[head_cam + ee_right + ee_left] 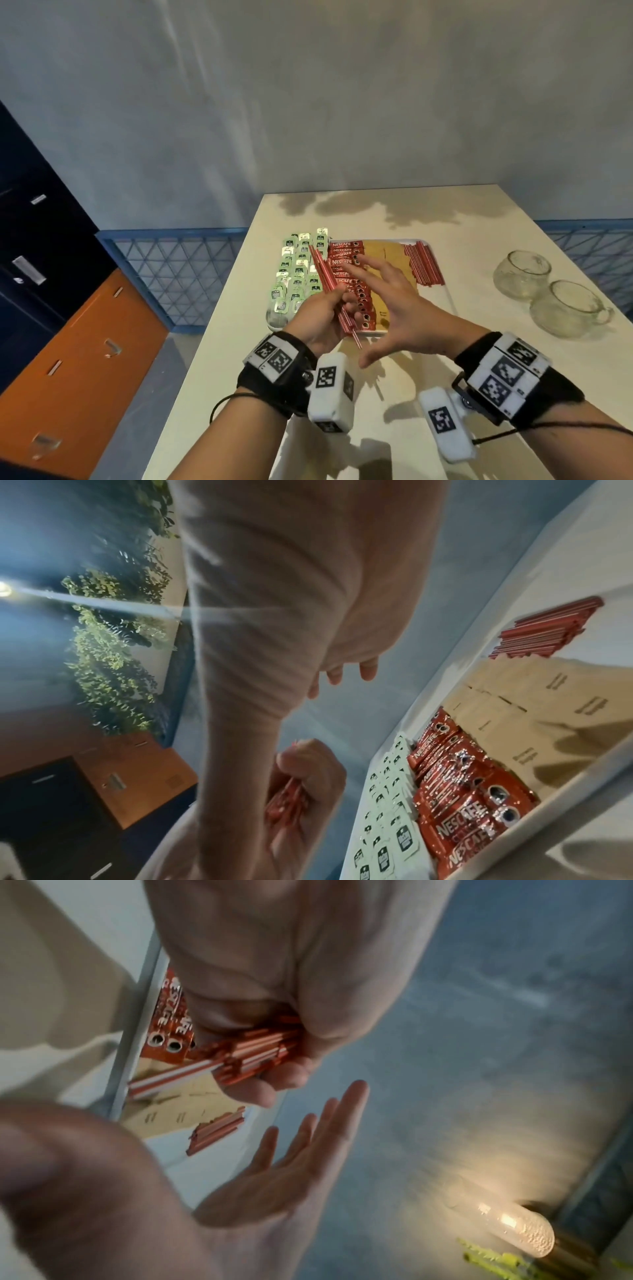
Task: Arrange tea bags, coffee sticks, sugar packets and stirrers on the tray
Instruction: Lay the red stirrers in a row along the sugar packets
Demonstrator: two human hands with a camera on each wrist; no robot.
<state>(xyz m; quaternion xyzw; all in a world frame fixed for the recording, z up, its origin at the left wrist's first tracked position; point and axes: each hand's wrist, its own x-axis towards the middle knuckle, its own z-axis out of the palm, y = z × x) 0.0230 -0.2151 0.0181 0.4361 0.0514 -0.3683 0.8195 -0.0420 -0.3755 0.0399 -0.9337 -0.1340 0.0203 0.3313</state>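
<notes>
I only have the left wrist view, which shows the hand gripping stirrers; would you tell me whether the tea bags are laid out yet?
Observer: Yes. The tea bags lie in rows at the left end of the tray, beside the coffee sticks.
Operator: Thank you. Is anything standing on the table off the tray?
Observer: Two glass cups stand to the right of the tray, apart from it.
Operator: And how far does the laid row of stirrers reach?
Observer: The laid stirrers cover only the far part of the tray's right end. The near part there is bare.
</notes>
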